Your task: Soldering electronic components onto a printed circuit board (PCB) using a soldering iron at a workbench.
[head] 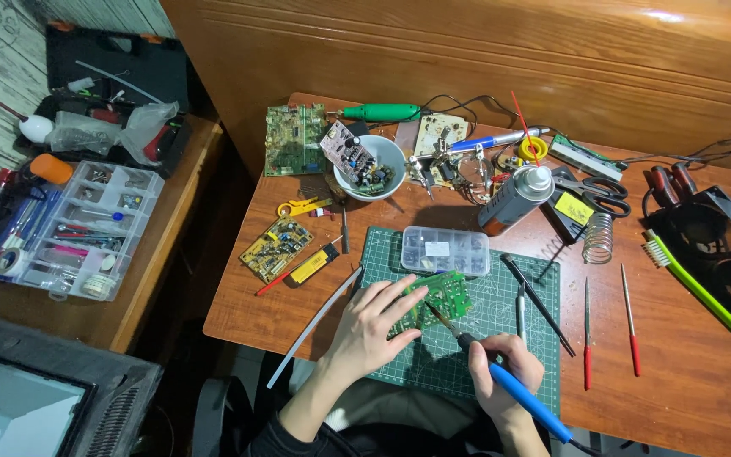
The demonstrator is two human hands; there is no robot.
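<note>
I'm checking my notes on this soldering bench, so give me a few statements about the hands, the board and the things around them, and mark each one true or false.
1. The right hand holds a blue-handled soldering iron. True.
2. The left hand rests on the green circuit board. True.
3. The board lies on bare wood. False: it lies on a green cutting mat.
4. The clear compartment box on the mat is beyond the board. True.
5. The white bowl is empty. False: it holds small parts and a board.
</note>
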